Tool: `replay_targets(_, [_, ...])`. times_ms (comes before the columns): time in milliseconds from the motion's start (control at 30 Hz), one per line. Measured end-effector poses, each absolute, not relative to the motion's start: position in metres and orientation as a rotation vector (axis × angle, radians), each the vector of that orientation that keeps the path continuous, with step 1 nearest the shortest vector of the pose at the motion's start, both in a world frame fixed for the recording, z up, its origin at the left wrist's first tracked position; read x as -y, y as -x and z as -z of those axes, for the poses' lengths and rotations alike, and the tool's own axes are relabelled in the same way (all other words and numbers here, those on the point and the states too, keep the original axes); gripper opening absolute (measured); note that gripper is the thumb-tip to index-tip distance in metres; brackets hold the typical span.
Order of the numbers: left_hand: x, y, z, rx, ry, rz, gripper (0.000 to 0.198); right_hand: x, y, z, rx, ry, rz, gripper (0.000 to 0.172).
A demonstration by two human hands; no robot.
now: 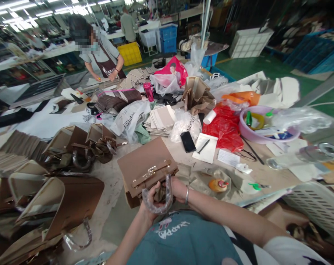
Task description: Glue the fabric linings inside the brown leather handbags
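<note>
A brown handbag (143,162) lies on the worktable right before me, its flap upward and gold-coloured hardware (152,171) across the front. The plastic-wrapped handle (169,193) loops toward my body. My left hand (149,206) grips the bag's near edge, thumb up, beside the handle. On the other side, my right hand (178,189), with a bracelet at the wrist, is closed on the same edge; its fingertips are hidden behind the handle and in the bag's folds. Grey-green sheet material (117,215) lies under the bag.
More brown handbags (70,202) crowd the left side. Beyond my bag are stacked panels (163,117), a black phone (188,142) and a notepad with a pen (205,147). A lilac basin (241,125) stands at the right. Across the table, a co-worker (105,55) handles flat pieces.
</note>
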State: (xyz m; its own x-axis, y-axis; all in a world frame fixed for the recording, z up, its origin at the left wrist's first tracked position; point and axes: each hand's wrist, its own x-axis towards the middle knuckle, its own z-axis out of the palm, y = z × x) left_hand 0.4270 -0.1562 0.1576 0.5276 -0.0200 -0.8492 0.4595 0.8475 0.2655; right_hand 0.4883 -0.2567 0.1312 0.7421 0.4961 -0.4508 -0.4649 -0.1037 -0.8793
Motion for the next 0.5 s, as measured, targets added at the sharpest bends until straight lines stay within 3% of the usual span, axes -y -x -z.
replay_targets(67, [0.165,-0.432,-0.157,-1.034,-0.551,0.223,0.012,0.257,-0.492,-0.134,0.120,1.586,-0.821,0.020])
replay_targets(200, [0.171,-0.435,-0.152,-1.119,-0.555,0.058,0.016,0.261,-0.498,-0.142,0.252,1.892,-0.813,0.020])
replay_targets(367, [0.160,-0.439,-0.149,-1.103,-0.554,0.018,0.023,0.282,-0.492,-0.160,0.342,2.186,-0.691,0.035])
replay_targets(500, [0.157,-0.439,-0.149,-1.044,-0.533,0.076,0.025,0.294,-0.484,-0.166,0.512,2.432,-0.502,0.026])
